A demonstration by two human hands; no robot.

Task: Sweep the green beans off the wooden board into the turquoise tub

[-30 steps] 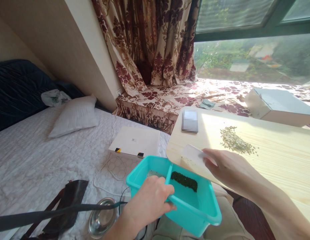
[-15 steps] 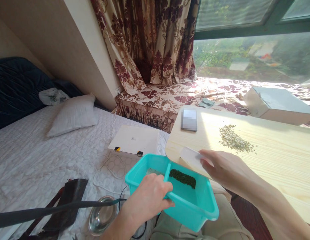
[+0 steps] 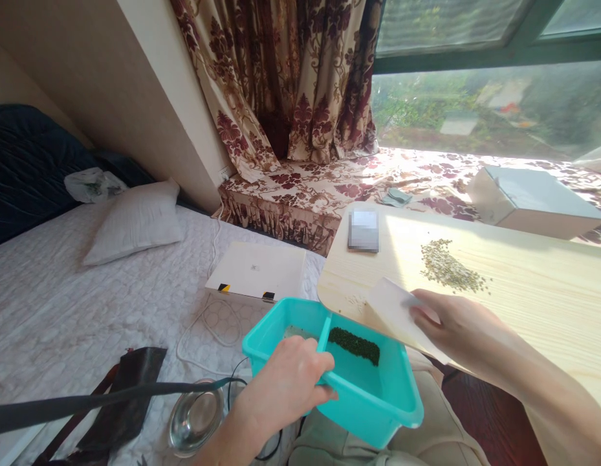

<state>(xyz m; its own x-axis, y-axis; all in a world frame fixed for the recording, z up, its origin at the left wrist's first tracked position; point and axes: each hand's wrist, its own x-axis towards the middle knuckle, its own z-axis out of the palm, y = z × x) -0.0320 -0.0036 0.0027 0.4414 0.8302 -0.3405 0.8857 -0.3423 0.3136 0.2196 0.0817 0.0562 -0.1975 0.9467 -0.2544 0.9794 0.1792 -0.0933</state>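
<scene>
Over tabletop (image 3: 533,285), right hand (image 3: 453,317), pinching card (image 3: 388,301)

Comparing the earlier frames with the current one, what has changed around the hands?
The right hand has moved the white card rightward along the table edge, leaving pale bits exposed near the corner. Nothing was newly grasped or released: the left hand still grips the teal tub. The dark green grains and tabletop pile look unchanged.
</scene>
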